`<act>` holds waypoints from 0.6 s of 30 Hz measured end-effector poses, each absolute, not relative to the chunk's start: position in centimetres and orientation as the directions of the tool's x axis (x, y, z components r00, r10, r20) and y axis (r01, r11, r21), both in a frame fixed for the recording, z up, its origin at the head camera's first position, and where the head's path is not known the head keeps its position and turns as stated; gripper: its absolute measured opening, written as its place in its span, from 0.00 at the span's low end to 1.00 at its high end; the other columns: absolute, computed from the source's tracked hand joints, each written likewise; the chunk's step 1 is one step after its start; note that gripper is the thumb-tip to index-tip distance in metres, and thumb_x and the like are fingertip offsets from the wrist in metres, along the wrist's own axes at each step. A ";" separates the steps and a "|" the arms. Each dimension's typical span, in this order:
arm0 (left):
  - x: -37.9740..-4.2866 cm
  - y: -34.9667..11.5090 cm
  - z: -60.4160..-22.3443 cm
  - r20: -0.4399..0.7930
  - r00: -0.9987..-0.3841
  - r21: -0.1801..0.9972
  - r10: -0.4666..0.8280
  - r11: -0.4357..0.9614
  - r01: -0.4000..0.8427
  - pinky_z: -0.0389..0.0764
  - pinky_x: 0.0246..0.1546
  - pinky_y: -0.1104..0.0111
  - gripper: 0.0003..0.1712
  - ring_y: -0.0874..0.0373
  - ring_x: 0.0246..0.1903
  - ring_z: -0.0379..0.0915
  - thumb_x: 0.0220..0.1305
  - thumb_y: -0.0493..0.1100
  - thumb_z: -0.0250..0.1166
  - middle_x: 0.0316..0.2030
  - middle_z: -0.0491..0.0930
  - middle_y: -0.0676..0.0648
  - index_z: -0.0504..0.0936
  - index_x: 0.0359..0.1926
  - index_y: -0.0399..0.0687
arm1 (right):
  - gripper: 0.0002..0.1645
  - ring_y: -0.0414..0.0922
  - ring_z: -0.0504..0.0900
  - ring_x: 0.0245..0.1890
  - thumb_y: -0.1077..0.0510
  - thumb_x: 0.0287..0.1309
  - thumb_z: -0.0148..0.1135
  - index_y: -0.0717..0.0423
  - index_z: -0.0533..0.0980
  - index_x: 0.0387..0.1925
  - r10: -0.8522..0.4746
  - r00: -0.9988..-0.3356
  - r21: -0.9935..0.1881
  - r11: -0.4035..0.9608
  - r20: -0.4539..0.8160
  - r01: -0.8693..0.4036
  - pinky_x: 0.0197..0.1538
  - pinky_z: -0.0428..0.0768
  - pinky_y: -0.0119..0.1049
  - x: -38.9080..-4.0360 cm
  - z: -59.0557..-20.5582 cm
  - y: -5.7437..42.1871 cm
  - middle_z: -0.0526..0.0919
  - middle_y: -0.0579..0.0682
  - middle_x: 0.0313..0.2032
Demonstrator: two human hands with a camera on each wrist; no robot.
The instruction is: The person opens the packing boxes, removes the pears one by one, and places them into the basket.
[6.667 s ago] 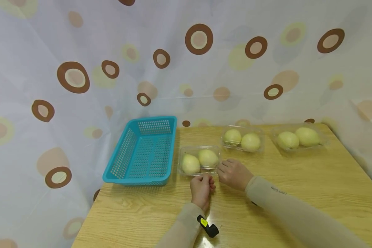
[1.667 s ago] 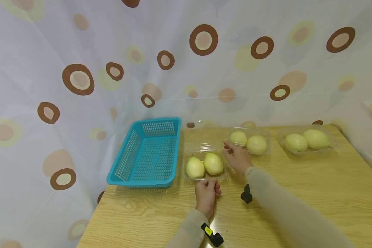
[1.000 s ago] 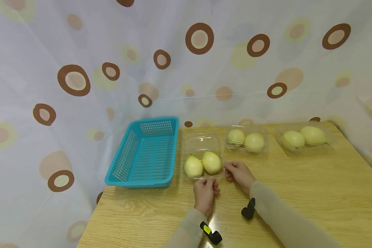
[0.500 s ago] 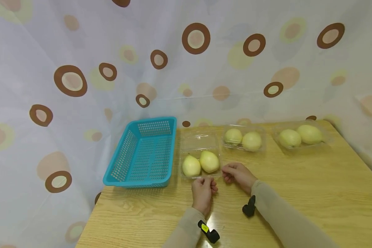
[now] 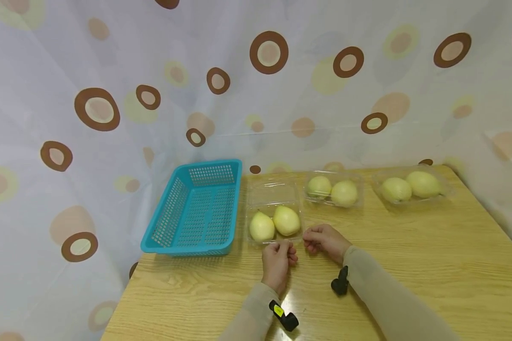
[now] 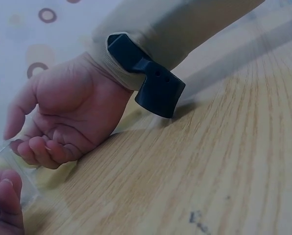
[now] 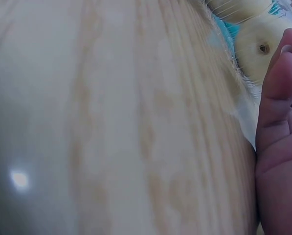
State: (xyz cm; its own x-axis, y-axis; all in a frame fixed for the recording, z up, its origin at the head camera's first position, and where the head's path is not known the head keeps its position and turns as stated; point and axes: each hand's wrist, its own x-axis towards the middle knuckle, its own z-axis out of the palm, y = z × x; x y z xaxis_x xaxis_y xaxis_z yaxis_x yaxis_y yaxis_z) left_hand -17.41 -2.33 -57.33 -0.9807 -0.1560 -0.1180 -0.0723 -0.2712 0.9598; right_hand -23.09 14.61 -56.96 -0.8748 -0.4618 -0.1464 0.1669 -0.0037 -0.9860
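A clear plastic clamshell box [image 5: 253,239] stands in front of me with two pale yellow-green pears [image 5: 287,220] in it. Its lid [image 5: 274,191] lies folded back toward the wall. My left hand [image 5: 276,263] rests on the table at the front edge, thumb and forefinger pinching the rim. In the left wrist view that left hand [image 6: 79,105] shows its other fingers loosely curled. My right hand [image 5: 328,242] holds the box's right front corner between thumb and finger. The right wrist view shows part of the right hand [image 7: 282,147] beside a pear [image 7: 256,63].
Left of the box stands a blue slotted basket [image 5: 232,237]. Behind to the right are two more clear boxes, one with a pair of pears [image 5: 344,193], the other farther right with pears [image 5: 423,184]. A patterned curtain [image 5: 256,104] hangs behind the wooden table [image 5: 409,251].
The lid, over the pears in the oldest frame, has swung back open. My right hand reached toward the lid, then returned to the front right corner. My left hand has stayed at the rim.
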 end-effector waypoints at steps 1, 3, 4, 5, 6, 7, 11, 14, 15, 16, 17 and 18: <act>-17.6 -2.3 -57.7 -0.120 -0.981 0.958 -0.155 -0.276 -0.073 0.75 0.17 0.74 0.15 0.61 0.17 0.73 0.67 0.36 0.56 0.20 0.77 0.48 0.78 0.33 0.22 | 0.14 0.40 0.76 0.26 0.60 0.65 0.56 0.71 0.76 0.33 -0.460 -0.875 -0.985 -0.004 -0.151 0.172 0.32 0.78 0.32 -23.2 -57.1 14.6 0.78 0.49 0.27; -17.5 -2.3 -57.6 -0.122 -0.981 0.958 -0.149 -0.276 -0.077 0.75 0.17 0.74 0.16 0.61 0.16 0.73 0.66 0.37 0.56 0.20 0.77 0.48 0.78 0.32 0.22 | 0.14 0.40 0.76 0.26 0.60 0.64 0.57 0.71 0.76 0.33 -0.455 -0.877 -0.984 -0.007 -0.153 0.175 0.33 0.79 0.32 -23.2 -57.1 14.6 0.78 0.49 0.27; -17.4 -2.4 -57.5 -0.124 -0.982 0.958 -0.145 -0.273 -0.081 0.75 0.17 0.74 0.16 0.61 0.16 0.73 0.66 0.37 0.57 0.20 0.77 0.48 0.78 0.32 0.22 | 0.14 0.40 0.76 0.26 0.59 0.64 0.57 0.71 0.76 0.33 -0.452 -0.878 -0.984 -0.008 -0.156 0.179 0.33 0.79 0.32 -23.2 -57.1 14.6 0.79 0.49 0.27; -17.4 -2.4 -57.6 -0.127 -0.982 0.957 -0.137 -0.277 -0.085 0.76 0.18 0.74 0.16 0.61 0.17 0.73 0.65 0.37 0.57 0.20 0.77 0.48 0.78 0.32 0.22 | 0.14 0.40 0.76 0.26 0.59 0.64 0.58 0.70 0.76 0.33 -0.450 -0.879 -0.983 -0.009 -0.159 0.183 0.33 0.79 0.32 -23.2 -57.1 14.6 0.79 0.49 0.27; -17.4 -2.5 -57.6 -0.130 -0.984 0.956 -0.125 -0.279 -0.091 0.76 0.18 0.73 0.16 0.60 0.17 0.74 0.65 0.38 0.57 0.20 0.77 0.48 0.78 0.32 0.23 | 0.14 0.40 0.76 0.26 0.59 0.63 0.58 0.70 0.76 0.33 -0.450 -0.878 -0.982 -0.010 -0.163 0.187 0.33 0.79 0.32 -23.2 -57.1 14.6 0.79 0.49 0.27; -17.4 -2.7 -57.7 -0.136 -0.985 0.954 -0.108 -0.281 -0.100 0.76 0.19 0.73 0.16 0.60 0.17 0.74 0.65 0.38 0.57 0.21 0.77 0.47 0.78 0.33 0.23 | 0.14 0.40 0.77 0.27 0.59 0.64 0.58 0.70 0.76 0.33 -0.450 -0.878 -0.981 -0.013 -0.166 0.192 0.33 0.79 0.32 -23.2 -57.2 14.6 0.79 0.49 0.27; -17.1 -3.6 -57.9 -0.173 -0.984 0.945 -0.032 -0.288 -0.156 0.77 0.21 0.73 0.15 0.59 0.19 0.75 0.65 0.39 0.59 0.22 0.77 0.47 0.78 0.35 0.24 | 0.13 0.40 0.77 0.27 0.60 0.65 0.57 0.71 0.76 0.33 -0.464 -0.870 -0.979 -0.023 -0.168 0.201 0.33 0.79 0.32 -23.1 -57.5 14.6 0.79 0.49 0.28; -16.5 -4.4 -57.4 -0.185 -0.983 0.954 0.014 -0.236 -0.183 0.79 0.23 0.72 0.15 0.59 0.20 0.76 0.66 0.39 0.59 0.24 0.78 0.46 0.77 0.38 0.24 | 0.14 0.40 0.77 0.26 0.61 0.65 0.56 0.73 0.76 0.34 -0.477 -0.865 -0.981 -0.030 -0.154 0.191 0.33 0.79 0.32 -23.0 -57.6 14.6 0.79 0.49 0.28; -16.4 -4.7 -57.1 -0.183 -0.983 0.960 0.027 -0.209 -0.184 0.79 0.24 0.71 0.15 0.59 0.21 0.76 0.66 0.38 0.58 0.24 0.78 0.46 0.77 0.39 0.23 | 0.15 0.40 0.77 0.26 0.60 0.65 0.56 0.74 0.75 0.34 -0.478 -0.866 -0.981 -0.034 -0.150 0.189 0.33 0.79 0.32 -23.0 -57.5 14.7 0.79 0.49 0.28; -16.2 -4.9 -56.6 -0.174 -0.984 0.969 0.044 -0.171 -0.179 0.80 0.25 0.70 0.15 0.58 0.22 0.77 0.67 0.38 0.58 0.25 0.79 0.45 0.77 0.40 0.24 | 0.16 0.40 0.77 0.26 0.60 0.65 0.57 0.75 0.75 0.35 -0.477 -0.867 -0.982 -0.036 -0.145 0.184 0.33 0.79 0.32 -23.0 -57.5 14.7 0.79 0.49 0.28; -16.1 -5.2 -56.2 -0.159 -0.986 0.979 0.057 -0.116 -0.165 0.81 0.26 0.69 0.15 0.57 0.23 0.78 0.68 0.39 0.58 0.26 0.79 0.45 0.77 0.41 0.24 | 0.17 0.40 0.78 0.26 0.60 0.65 0.57 0.75 0.75 0.35 -0.474 -0.869 -0.982 -0.038 -0.143 0.183 0.32 0.79 0.31 -23.1 -57.5 14.8 0.79 0.49 0.28; -16.0 -5.4 -55.6 -0.139 -0.988 0.987 0.068 -0.065 -0.144 0.81 0.27 0.68 0.15 0.55 0.25 0.78 0.68 0.39 0.58 0.27 0.79 0.44 0.77 0.42 0.25 | 0.17 0.40 0.78 0.26 0.59 0.64 0.58 0.75 0.75 0.35 -0.471 -0.870 -0.982 -0.043 -0.143 0.185 0.32 0.79 0.31 -23.1 -57.5 14.8 0.79 0.50 0.28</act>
State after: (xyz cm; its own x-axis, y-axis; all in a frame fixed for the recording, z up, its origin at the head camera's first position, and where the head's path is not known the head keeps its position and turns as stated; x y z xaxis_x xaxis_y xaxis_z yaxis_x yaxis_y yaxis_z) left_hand -15.99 -5.43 -55.62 -0.9879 0.0678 -0.1394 -0.1437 -0.0648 0.9875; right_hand -23.11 14.83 -57.46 -0.8703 -0.4712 -0.1433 0.1851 -0.0432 -0.9818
